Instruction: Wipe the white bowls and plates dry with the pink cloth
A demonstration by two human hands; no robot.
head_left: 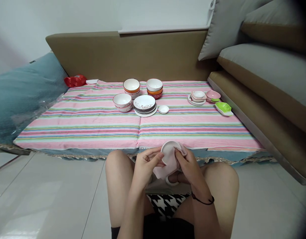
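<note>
Above my knees, my left hand [146, 163] grips the left edge of a small white dish [166, 151], with the thumb on its face. My right hand [190, 163] is closed on a pale pink cloth [165, 171], its thumb pressing the cloth against the dish's right side. Folds of the cloth stick up by the right fingers, and the rest hangs below the dish. Part of the dish is covered by the cloth and fingers. Another small white dish [164, 109] lies farther off, beside a stack of plates [144, 103].
Bowls [122, 101] stand stacked around the plates, including an orange-rimmed bowl [131, 85] and a white bowl [154, 84]. To the right are small stacked dishes [198, 96], a pink bowl [213, 95] and a green leaf-like dish [224, 108]. Cushions [265, 66] rise at the right.
</note>
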